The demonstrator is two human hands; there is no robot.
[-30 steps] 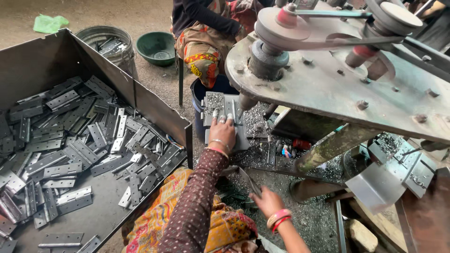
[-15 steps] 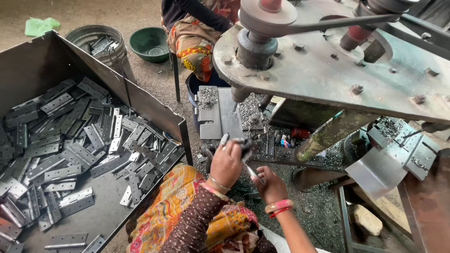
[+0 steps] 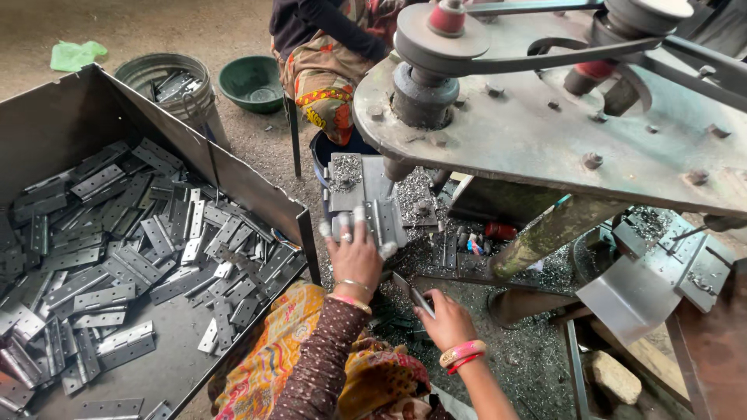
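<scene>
My left hand (image 3: 355, 257) reaches forward with taped fingertips and grips a metal hinge plate (image 3: 383, 219) lying on the small work plate (image 3: 348, 180) under the drill spindle (image 3: 397, 167). Lower down, my right hand (image 3: 447, 320) holds another dark metal hinge piece (image 3: 412, 294) just above the shavings-covered floor. On the left, a large dark metal bin (image 3: 233, 179) holds several loose hinges (image 3: 124, 249).
The heavy drill press table with pulleys and belt (image 3: 545, 101) overhangs on the right. Another person (image 3: 327, 70) sits behind the machine. A bucket with hinges (image 3: 175, 89) and a green basin (image 3: 251, 82) stand at the back. A stone (image 3: 615, 377) lies at the lower right.
My left hand has gone forward again from near my lap to the plate under the spindle. The right hand stayed low, gripping a hinge piece.
</scene>
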